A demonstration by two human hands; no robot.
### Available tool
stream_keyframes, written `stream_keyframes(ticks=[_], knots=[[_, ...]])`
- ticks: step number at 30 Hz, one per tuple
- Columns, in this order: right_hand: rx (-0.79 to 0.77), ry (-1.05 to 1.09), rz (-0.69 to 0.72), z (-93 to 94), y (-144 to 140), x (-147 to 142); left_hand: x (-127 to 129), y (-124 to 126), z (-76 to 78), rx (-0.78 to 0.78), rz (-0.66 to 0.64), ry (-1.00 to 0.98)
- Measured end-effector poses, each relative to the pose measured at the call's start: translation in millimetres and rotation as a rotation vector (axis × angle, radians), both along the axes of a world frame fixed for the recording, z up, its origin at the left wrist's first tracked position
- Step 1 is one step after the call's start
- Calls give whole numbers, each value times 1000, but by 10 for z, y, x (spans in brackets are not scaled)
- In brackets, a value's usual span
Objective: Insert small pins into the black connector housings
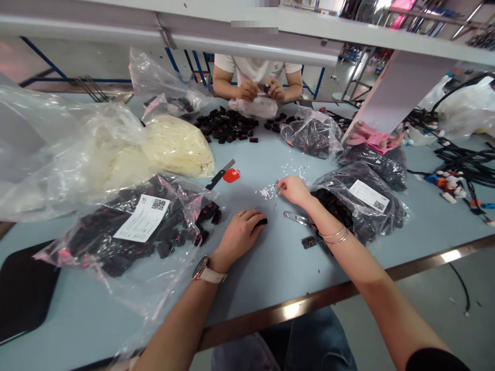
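Head view: left hand [242,230] palm-down

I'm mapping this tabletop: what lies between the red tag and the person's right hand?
In the head view, small white pieces lie there, scattered close to the right hand; nearer the red tag, blue tabletop shows.

The left grip [243,230] partly hides a black piece [263,222], and a dark pad [27,291] is cut off at left
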State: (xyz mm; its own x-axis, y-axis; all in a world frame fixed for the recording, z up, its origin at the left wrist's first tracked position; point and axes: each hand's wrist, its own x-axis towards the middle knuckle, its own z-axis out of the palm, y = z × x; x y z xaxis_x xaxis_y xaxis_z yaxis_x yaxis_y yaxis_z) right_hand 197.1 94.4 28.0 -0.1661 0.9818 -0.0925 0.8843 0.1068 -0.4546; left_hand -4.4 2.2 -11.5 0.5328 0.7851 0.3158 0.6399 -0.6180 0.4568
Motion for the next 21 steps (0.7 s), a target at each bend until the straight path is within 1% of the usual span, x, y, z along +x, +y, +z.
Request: stream_keyframes(ticks=[2, 5, 9, 13, 15, 16, 19, 21], knots=[[-9, -116, 22, 61, -98, -13, 1, 1, 5, 5, -4, -1], [-17, -211, 58, 91, -188, -54, 3, 3, 4, 4, -5, -7], [-25, -247, 105, 33, -193, -103, 7, 4, -2, -6, -1, -14], [4, -260, 88, -6, -173, -134, 1, 4, 2, -19, 5, -41], [16, -188, 64, 14, -214, -144, -7, 5, 4, -41, 27, -57], [19, -104, 49, 30, -254, -149, -11, 5, 3, -57, 48, -66], [-19, 268, 21, 69, -450, -172, -24, 8, -4, -115, 119, -102], [-82, 441, 73, 72, -604, -199, -31, 10, -6, -147, 149, -132]])
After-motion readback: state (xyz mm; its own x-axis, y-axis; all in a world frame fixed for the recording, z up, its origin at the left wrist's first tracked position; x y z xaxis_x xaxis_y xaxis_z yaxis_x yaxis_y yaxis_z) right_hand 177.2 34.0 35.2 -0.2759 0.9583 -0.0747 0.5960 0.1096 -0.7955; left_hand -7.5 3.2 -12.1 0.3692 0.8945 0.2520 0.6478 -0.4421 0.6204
